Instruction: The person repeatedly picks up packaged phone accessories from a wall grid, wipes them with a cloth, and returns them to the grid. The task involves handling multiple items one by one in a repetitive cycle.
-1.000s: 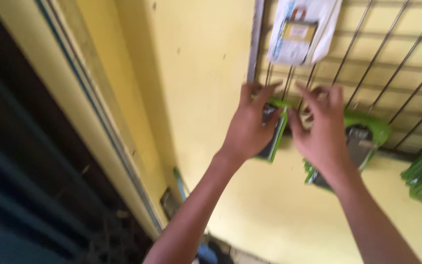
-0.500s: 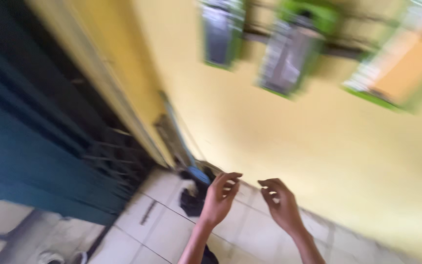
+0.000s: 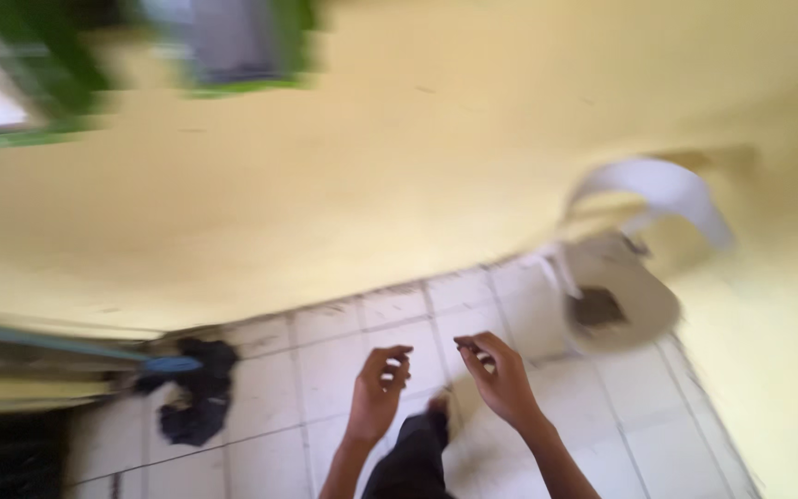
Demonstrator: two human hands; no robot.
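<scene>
Two hands, left hand [image 3: 379,393] and right hand [image 3: 502,377], hang apart and empty with fingers loosely curled above the tiled floor [image 3: 325,370], the pale bucket [image 3: 616,296] lying nearer the right, up-right of it.

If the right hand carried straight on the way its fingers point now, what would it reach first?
The right hand points its curled fingers left, toward the left hand; that hand comes first, across a gap of bare tiled floor. Blur leaves depth uncertain.
</scene>
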